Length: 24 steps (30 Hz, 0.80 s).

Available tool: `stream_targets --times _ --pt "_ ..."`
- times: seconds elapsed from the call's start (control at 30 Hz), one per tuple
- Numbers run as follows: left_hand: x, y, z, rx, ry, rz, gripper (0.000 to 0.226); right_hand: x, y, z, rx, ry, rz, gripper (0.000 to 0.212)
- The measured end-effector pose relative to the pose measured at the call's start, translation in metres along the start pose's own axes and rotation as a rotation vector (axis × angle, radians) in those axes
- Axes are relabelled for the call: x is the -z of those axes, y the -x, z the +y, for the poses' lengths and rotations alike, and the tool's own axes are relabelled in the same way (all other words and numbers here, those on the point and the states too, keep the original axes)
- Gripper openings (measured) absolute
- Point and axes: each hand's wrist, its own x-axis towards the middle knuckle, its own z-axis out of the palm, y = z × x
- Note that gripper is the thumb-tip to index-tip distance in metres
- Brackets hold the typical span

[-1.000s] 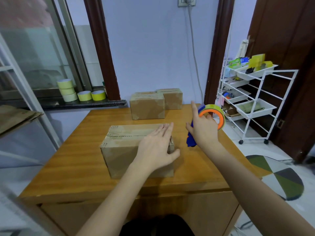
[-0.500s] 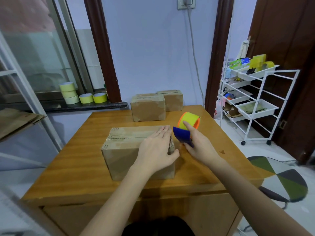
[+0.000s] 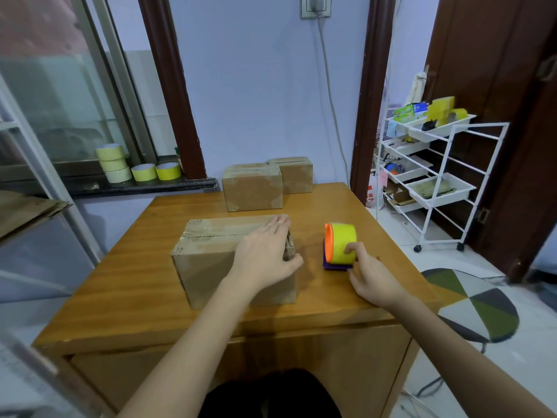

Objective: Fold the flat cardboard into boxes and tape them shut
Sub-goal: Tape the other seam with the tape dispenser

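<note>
A: What's the surface like?

B: A wooden counter (image 3: 126,285), orange-brown with a visible grain, standing against a pale lilac wall (image 3: 265,86). A taped cardboard box (image 3: 211,260) sits near its middle, and two smaller boxes (image 3: 253,188) stand side by side at the far edge, toward 12 o'clock.

A: And the hands?

B: The left hand (image 3: 265,257) lies flat on the right end of the near box, fingers straight and together, thumb hooked over the box's right side. The right hand (image 3: 370,279) rests on the counter at about 3 o'clock from the box; its fingers curl loosely against the tape dispenser (image 3: 340,245), a yellow roll on an orange and blue holder that stands on the counter, just beside the box but apart from it. Whether they truly grip it, I cannot tell.

A: The room around it?

B: At 10 o'clock, a dark window ledge (image 3: 135,185) carries several yellow tape rolls (image 3: 114,162), three of them stacked. At 2 o'clock, a white wheeled rack (image 3: 437,182) with trays of small items stands before a dark wooden door (image 3: 497,86). A cable runs down the wall from a socket (image 3: 313,6) at 12 o'clock. A stool (image 3: 479,306) with a patterned seat sits at 4 o'clock.
</note>
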Motion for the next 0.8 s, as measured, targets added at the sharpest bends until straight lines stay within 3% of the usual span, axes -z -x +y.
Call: stream_targets --times 0.2,0.4,0.47,0.57,0.67,0.8 --pt "0.001 0.001 0.001 0.018 0.002 -0.004 0.073 0.006 0.012 -0.003 -0.03 -0.048 0.042 0.039" --pt "0.004 0.004 0.001 0.018 0.011 -0.041 0.076 0.006 0.018 -0.026 -0.013 -0.053 0.416 0.041" --pt "0.007 0.004 0.001 0.038 0.034 -0.077 0.08 0.008 0.017 -0.051 0.051 -0.122 0.45 0.045" --pt "0.011 0.005 0.002 0.069 0.063 -0.121 0.088 0.006 0.004 -0.089 0.093 -0.365 0.317 0.052" --pt "0.013 0.005 0.001 0.059 0.07 -0.141 0.091 -0.011 -0.019 -0.121 -0.072 -0.749 0.113 0.049" --pt "0.014 0.005 0.0 0.049 0.067 -0.144 0.089 -0.02 -0.037 -0.143 -0.277 -1.13 0.002 0.044"
